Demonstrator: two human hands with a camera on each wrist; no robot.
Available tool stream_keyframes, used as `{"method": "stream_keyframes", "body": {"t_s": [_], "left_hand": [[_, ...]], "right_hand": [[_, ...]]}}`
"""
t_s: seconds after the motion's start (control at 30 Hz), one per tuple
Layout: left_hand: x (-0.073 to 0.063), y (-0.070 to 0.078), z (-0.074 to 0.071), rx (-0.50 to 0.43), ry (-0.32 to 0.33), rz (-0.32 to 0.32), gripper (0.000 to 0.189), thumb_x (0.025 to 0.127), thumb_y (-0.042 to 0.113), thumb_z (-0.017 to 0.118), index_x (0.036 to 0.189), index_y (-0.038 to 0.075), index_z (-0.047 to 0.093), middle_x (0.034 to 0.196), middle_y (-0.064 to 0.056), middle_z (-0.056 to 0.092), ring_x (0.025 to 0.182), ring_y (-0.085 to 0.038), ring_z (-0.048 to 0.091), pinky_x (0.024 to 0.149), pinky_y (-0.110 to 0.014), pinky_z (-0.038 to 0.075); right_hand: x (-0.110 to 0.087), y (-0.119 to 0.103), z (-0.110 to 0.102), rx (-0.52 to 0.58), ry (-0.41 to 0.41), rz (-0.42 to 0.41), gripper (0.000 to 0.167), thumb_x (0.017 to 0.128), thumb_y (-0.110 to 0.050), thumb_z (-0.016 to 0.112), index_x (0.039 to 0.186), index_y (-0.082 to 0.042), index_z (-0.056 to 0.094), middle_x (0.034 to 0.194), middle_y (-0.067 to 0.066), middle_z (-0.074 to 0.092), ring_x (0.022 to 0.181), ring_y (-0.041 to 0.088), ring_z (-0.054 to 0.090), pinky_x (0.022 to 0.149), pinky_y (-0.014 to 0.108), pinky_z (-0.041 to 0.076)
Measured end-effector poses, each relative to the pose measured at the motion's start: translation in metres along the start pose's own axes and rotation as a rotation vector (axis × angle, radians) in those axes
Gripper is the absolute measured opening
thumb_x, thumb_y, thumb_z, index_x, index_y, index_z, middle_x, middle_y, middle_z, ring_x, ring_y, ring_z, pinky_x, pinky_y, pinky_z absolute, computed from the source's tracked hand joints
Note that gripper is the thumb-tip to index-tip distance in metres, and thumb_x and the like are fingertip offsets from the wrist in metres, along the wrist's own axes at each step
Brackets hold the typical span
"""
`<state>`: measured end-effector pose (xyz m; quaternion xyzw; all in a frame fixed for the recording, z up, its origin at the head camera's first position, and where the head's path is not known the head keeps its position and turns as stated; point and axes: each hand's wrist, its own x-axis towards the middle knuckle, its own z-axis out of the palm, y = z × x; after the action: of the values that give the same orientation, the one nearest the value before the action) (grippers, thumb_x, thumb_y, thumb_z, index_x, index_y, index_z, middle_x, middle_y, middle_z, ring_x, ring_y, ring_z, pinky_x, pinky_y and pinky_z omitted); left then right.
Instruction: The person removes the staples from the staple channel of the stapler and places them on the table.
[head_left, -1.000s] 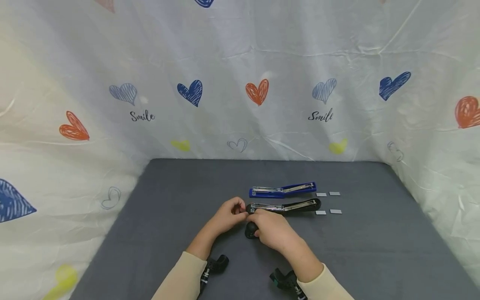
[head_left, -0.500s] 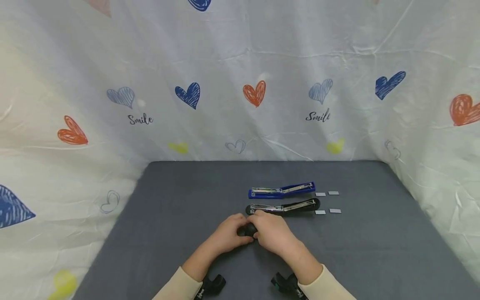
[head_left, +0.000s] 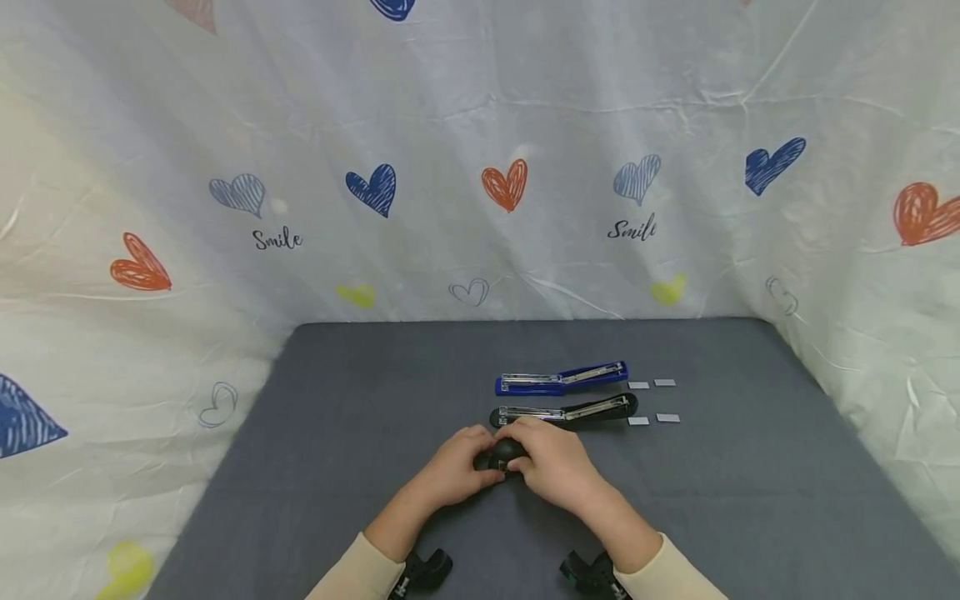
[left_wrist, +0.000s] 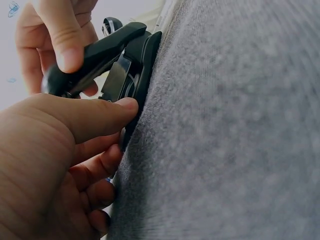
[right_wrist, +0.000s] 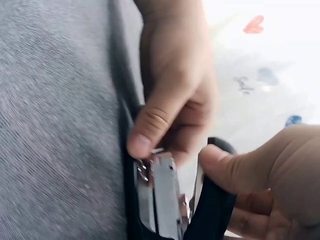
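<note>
Between the two hands, low over the grey table, is a black stapler point(head_left: 507, 451) with its top arm lifted off the base. My left hand point(head_left: 453, 469) pinches the base at its front end, thumb on the near side, as the left wrist view shows. The top arm point(left_wrist: 107, 50) is gripped by my right hand point(head_left: 558, 464), with the thumb pressed on it. In the right wrist view the metal staple magazine point(right_wrist: 166, 195) shows between base and arm. The fingers on the stapler's far side are partly hidden.
Just behind the hands lies another black stapler point(head_left: 600, 410), spread open. A blue stapler point(head_left: 557, 388), also spread open, lies beyond it. Several small pale strips, among them a near strip point(head_left: 667, 417) and a far strip point(head_left: 664, 382), lie to their right.
My left hand has come down from beside the rear black stapler's left end to grip the held stapler's base. My right hand has shifted slightly right, and the stapler's top arm is now raised.
</note>
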<state>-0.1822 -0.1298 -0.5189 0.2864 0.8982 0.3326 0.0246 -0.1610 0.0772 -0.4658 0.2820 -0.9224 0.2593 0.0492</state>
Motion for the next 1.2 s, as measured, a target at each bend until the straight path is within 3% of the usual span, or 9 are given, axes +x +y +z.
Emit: {"method": "stream_keyframes", "body": {"t_s": [0.17, 0.33, 0.5, 0.63, 0.8, 0.97, 1.2], "left_hand": [[0.000, 0.000, 0.001, 0.004, -0.009, -0.014, 0.022, 0.088, 0.022, 0.082, 0.107, 0.013, 0.074, 0.100, 0.006, 0.062, 0.090, -0.012, 0.053, 0.081, -0.034, 0.047], [0.000, 0.001, 0.000, -0.001, -0.027, -0.027, 0.026, 0.089, 0.022, 0.082, 0.112, 0.014, 0.074, 0.101, 0.008, 0.061, 0.092, -0.010, 0.053, 0.084, -0.034, 0.048], [0.002, 0.003, -0.002, 0.014, -0.055, -0.053, 0.026, 0.091, 0.024, 0.081, 0.114, 0.016, 0.074, 0.100, 0.010, 0.059, 0.092, -0.009, 0.052, 0.085, -0.034, 0.048], [0.003, 0.004, -0.003, 0.031, -0.071, -0.063, 0.026, 0.091, 0.024, 0.080, 0.115, 0.015, 0.074, 0.101, 0.011, 0.059, 0.094, -0.009, 0.051, 0.086, -0.034, 0.047], [0.002, 0.004, -0.003, 0.048, -0.073, -0.042, 0.026, 0.092, 0.023, 0.079, 0.115, 0.014, 0.073, 0.102, 0.009, 0.059, 0.096, -0.010, 0.051, 0.088, -0.034, 0.047], [0.002, 0.004, -0.003, 0.052, -0.078, -0.035, 0.026, 0.093, 0.023, 0.079, 0.117, 0.014, 0.072, 0.104, 0.008, 0.059, 0.097, -0.011, 0.051, 0.089, -0.035, 0.047], [0.002, 0.003, -0.002, 0.054, -0.079, -0.032, 0.026, 0.093, 0.023, 0.078, 0.117, 0.014, 0.072, 0.103, 0.008, 0.058, 0.096, -0.010, 0.051, 0.088, -0.035, 0.047]], "right_hand": [[-0.002, 0.009, -0.016, 0.170, -0.030, 0.034, 0.040, 0.088, -0.012, 0.081, 0.126, -0.017, 0.070, 0.122, -0.002, 0.065, 0.110, 0.020, 0.065, 0.090, 0.046, 0.052], [-0.005, 0.021, -0.036, 0.330, -0.070, 0.042, 0.044, 0.093, -0.005, 0.076, 0.134, -0.015, 0.066, 0.130, -0.002, 0.061, 0.110, 0.018, 0.061, 0.088, 0.041, 0.051], [-0.008, 0.029, -0.053, 0.389, -0.111, 0.052, 0.043, 0.093, -0.005, 0.076, 0.133, -0.018, 0.067, 0.129, -0.001, 0.061, 0.109, 0.019, 0.061, 0.089, 0.041, 0.053], [-0.012, 0.032, -0.065, 0.363, -0.100, 0.070, 0.039, 0.089, -0.005, 0.079, 0.126, -0.015, 0.070, 0.124, -0.001, 0.065, 0.114, 0.023, 0.063, 0.095, 0.045, 0.053], [-0.018, 0.036, -0.083, 0.278, -0.068, 0.123, 0.036, 0.084, -0.003, 0.081, 0.118, -0.008, 0.072, 0.116, -0.001, 0.068, 0.107, 0.022, 0.066, 0.091, 0.044, 0.054], [-0.024, 0.038, -0.099, 0.170, -0.068, 0.153, 0.034, 0.082, -0.007, 0.083, 0.115, -0.010, 0.074, 0.114, 0.000, 0.071, 0.102, 0.020, 0.066, 0.087, 0.045, 0.052], [-0.030, 0.042, -0.112, 0.043, -0.104, 0.208, 0.034, 0.078, -0.008, 0.083, 0.111, -0.010, 0.076, 0.106, 0.001, 0.071, 0.083, 0.016, 0.055, 0.076, 0.040, 0.047]]}}
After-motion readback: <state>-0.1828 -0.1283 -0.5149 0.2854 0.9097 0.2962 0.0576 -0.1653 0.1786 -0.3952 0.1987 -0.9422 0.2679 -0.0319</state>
